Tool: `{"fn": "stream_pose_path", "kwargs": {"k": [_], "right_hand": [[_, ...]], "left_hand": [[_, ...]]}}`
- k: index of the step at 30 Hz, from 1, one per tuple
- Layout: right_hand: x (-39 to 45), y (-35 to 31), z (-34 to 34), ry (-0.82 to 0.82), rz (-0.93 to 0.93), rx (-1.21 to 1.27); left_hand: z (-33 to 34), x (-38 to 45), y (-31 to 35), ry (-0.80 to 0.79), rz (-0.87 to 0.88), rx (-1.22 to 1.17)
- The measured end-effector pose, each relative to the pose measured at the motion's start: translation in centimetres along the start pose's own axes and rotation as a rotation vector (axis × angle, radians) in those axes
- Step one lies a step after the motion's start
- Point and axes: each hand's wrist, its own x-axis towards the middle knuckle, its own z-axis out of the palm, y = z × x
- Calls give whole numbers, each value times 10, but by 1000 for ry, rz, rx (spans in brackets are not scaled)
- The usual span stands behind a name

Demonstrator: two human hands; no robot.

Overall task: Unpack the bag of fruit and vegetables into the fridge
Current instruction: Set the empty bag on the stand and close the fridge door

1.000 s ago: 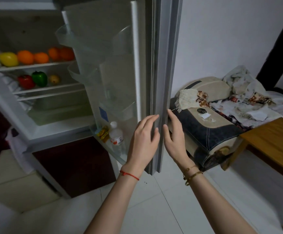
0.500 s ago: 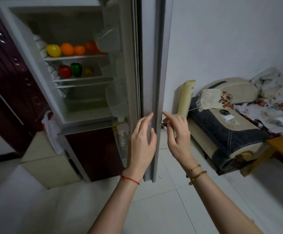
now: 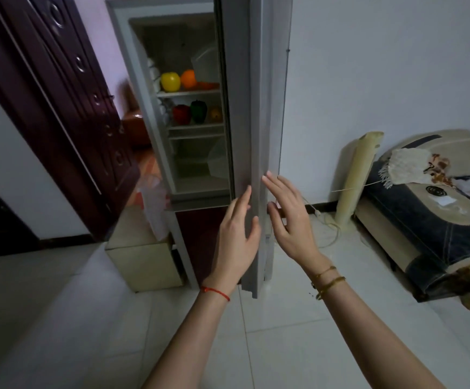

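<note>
Grey flat fridge door point(image 3: 256, 108) edge between left hand point(image 3: 238, 237) and right hand point(image 3: 290, 220).

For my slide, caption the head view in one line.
Both open hands, left hand and right hand, flank the grey fridge door's edge; yellow pepper and orange already shelved.

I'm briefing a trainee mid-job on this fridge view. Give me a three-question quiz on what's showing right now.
1. True or false: the fridge door is fully shut.
2. Which sits on the upper shelf? A) yellow fruit B) red pepper C) green pepper
3. Is the left hand or the right hand holding any produce?

Key: 1. False, it stands ajar. 2. A. 3. Neither; both are open at the door's edge.
</note>
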Motion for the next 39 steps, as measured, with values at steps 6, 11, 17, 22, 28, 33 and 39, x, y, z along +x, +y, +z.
{"fn": "stream_pose_path", "kwargs": {"k": [6,11,17,22,28,33,39], "right_hand": [[33,-33,62,-132,-7,29],[63,-44,106,-198,-50,29],[96,-49,155,-254,-99,58],[133,-46,199,-253,-90,88],[179,-32,248,-297,-171,33],[218,-18,285,-322,-218,-4],[261,3,327,-327,-234,-54]], "left_hand": [[-54,15,-43,-114,-96,39],[-92,38,-78,-113,-151,69],[-121,70,-129,-64,-163,81],[-141,104,-169,-7,-166,74],[-156,149,-222,34,-184,72],[-165,193,-259,69,-215,59],[-170,240,-297,77,-253,33]]}}
